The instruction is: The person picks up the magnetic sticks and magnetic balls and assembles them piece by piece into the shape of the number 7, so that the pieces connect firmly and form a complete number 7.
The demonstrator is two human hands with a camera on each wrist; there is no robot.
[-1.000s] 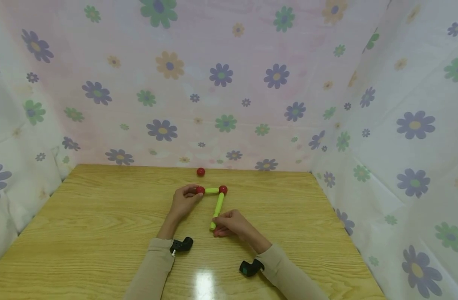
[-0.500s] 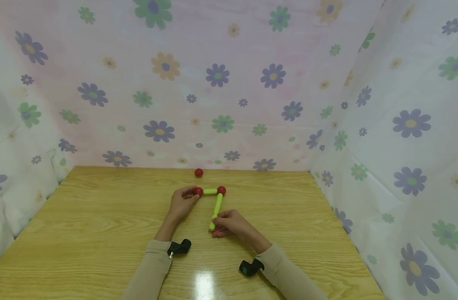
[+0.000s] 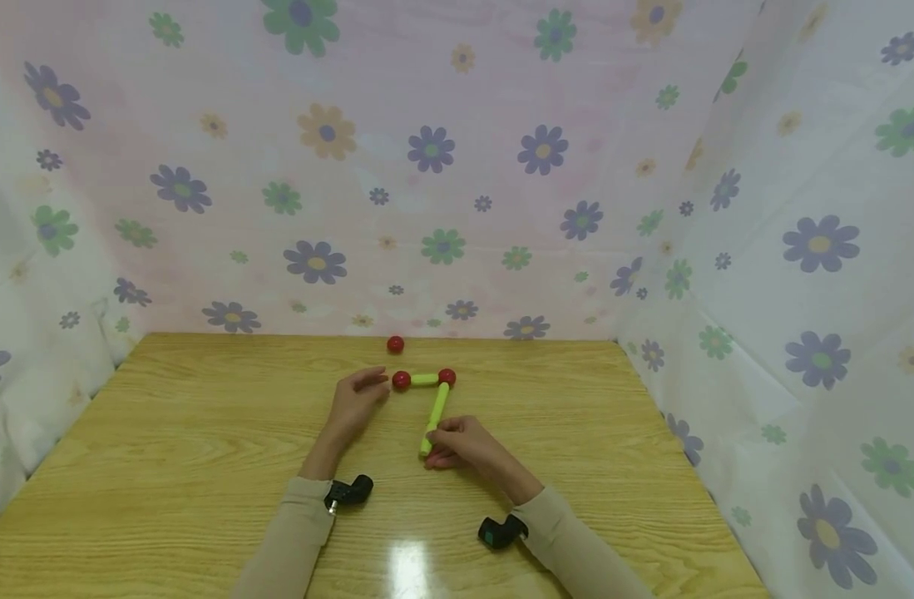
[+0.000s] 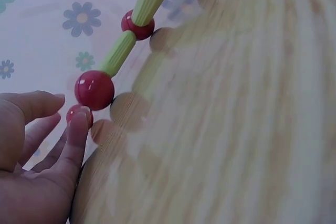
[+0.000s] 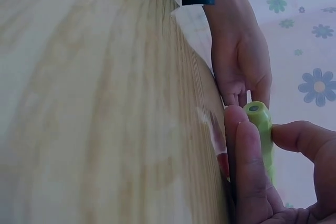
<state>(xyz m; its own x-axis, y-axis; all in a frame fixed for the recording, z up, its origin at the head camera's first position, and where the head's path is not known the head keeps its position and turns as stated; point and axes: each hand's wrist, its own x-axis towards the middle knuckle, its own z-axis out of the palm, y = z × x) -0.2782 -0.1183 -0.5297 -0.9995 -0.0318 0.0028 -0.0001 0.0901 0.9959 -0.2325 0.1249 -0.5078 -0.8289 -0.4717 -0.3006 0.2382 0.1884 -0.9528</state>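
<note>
Two red balls and two yellow-green rods form a bent chain on the table. A short rod (image 3: 424,379) joins the left red ball (image 3: 401,380) to the corner red ball (image 3: 447,378). From that corner a longer-looking rod (image 3: 438,405) runs toward the person. My right hand (image 3: 467,443) pinches it near its free end, thumb on one side and fingers on the other. The rod's end (image 5: 255,107) shows a dark round spot in the right wrist view. My left hand (image 3: 355,403) is just left of the left ball, holding nothing, fingers loosely bent.
A loose red ball (image 3: 395,344) lies near the back edge of the wooden table (image 3: 202,466). A flowered cloth (image 3: 382,166) hangs behind the table and along both sides. Each wrist wears a black camera mount, such as the left mount (image 3: 349,491).
My left hand has let go of the left red ball and drawn back a little to the left. The right hand keeps its pinch on the rod, nearly unmoved.
</note>
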